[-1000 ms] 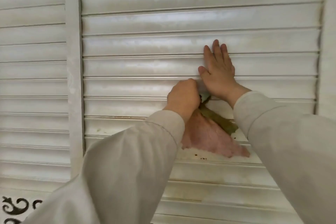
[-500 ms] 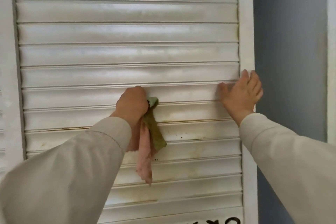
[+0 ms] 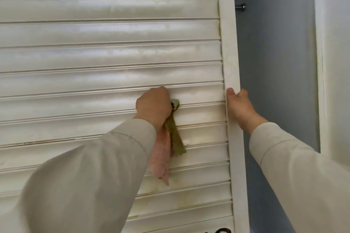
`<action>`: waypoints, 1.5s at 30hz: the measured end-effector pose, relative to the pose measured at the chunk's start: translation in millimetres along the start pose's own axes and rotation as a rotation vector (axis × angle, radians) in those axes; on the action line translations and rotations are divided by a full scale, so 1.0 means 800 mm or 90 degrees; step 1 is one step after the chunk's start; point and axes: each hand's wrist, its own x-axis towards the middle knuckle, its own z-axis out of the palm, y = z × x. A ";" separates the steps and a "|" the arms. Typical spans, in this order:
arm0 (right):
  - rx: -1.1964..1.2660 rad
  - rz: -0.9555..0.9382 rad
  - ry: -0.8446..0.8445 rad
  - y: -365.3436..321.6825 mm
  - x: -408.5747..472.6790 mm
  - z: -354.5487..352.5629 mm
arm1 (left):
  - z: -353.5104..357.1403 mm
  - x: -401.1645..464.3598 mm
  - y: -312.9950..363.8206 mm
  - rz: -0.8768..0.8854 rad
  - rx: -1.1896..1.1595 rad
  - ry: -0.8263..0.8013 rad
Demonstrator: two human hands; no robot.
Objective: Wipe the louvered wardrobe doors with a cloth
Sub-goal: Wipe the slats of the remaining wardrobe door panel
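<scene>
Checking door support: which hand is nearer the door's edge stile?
Right. The right hand grips the edge stile; the left hand holds the cloth against the slats.

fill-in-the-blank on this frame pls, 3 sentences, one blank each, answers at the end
1. The left hand holds a bunched cloth against a slat of the ____ door.
2. The right hand has its grip on the door's ____ edge.
3. The loose end of the cloth hangs ____ the left hand.

Missing words: louvered; right; below
</scene>
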 end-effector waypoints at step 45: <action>0.427 0.242 -0.283 0.056 0.018 -0.053 | 0.106 0.008 0.160 0.446 0.083 0.123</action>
